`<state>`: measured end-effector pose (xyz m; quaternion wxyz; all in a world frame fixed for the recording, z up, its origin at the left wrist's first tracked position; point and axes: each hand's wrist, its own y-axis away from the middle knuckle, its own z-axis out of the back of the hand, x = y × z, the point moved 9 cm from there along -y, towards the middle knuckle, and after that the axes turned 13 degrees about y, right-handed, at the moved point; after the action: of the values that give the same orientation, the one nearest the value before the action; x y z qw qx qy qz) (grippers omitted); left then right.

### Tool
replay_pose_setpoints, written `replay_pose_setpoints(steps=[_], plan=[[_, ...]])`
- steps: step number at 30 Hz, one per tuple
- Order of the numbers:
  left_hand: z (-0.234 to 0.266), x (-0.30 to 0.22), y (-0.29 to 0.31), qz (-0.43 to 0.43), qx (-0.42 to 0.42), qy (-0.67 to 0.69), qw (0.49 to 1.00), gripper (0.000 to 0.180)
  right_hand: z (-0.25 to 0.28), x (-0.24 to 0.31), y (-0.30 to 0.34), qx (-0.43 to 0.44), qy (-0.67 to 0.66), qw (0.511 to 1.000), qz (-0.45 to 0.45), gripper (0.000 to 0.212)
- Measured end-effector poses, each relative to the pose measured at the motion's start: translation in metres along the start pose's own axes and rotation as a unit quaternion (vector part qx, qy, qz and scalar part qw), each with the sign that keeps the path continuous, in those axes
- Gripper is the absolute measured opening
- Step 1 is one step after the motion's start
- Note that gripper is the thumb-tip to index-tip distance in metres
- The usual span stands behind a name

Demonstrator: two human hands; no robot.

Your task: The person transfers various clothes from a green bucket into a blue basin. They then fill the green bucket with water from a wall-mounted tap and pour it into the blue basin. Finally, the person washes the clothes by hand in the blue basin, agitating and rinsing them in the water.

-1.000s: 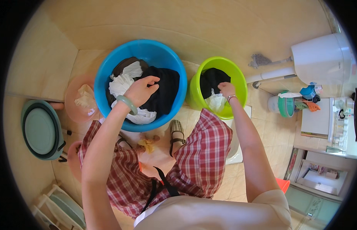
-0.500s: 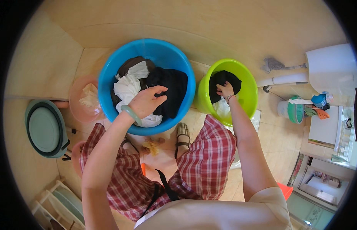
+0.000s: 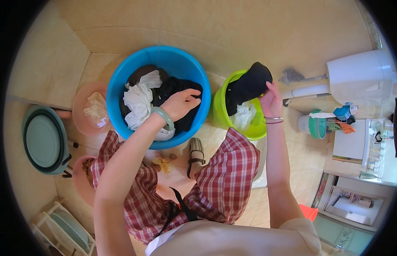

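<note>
My right hand (image 3: 271, 101) grips the edge of a black cloth garment (image 3: 249, 83) and lifts it above the rim of a lime-green bucket (image 3: 260, 129). Part of the garment still hangs inside, beside a crumpled white cloth (image 3: 243, 116). Over a large blue tub (image 3: 179, 64) I hold my left hand (image 3: 180, 104) with its fingers apart, right above or touching a black cloth (image 3: 190, 120). White cloth (image 3: 137, 100) and a dark brown cloth (image 3: 136, 76) lie bunched in the tub's left half. A pale green bangle (image 3: 163, 117) circles my left wrist.
A pink basin (image 3: 81, 109) with beige cloth stands left of the tub. A grey-green folding basin (image 3: 44, 141) leans at the far left wall. A small white-and-green bucket (image 3: 317, 126) and a white toilet (image 3: 356, 74) are on the right. Tiled wall lies beyond.
My right hand has risen out of the green bucket and moved right, pulling the black garment up. The left hand has shifted slightly right over the black cloth in the tub.
</note>
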<state>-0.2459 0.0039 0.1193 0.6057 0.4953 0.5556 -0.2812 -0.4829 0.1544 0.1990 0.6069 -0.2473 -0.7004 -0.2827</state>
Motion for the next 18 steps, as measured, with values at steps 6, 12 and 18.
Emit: replay_pose_setpoints(steps=[6, 12, 18], plan=[[0.011, 0.006, 0.014, 0.116, -0.077, 0.384, 0.913, 0.068, -0.121, 0.027, 0.026, 0.088, -0.094, 0.991, -0.019, 0.028], [0.049, 0.030, 0.029, 0.096, -0.077, 0.470, 0.874, 0.055, -0.181, -0.035, 0.009, 0.120, 0.212, 0.970, 0.020, 0.023], [0.096, 0.027, 0.041, 0.032, -0.261, 0.431, 0.863, 0.050, -0.167, -0.074, -0.013, 0.096, 0.377, 0.921, 0.030, 0.024]])
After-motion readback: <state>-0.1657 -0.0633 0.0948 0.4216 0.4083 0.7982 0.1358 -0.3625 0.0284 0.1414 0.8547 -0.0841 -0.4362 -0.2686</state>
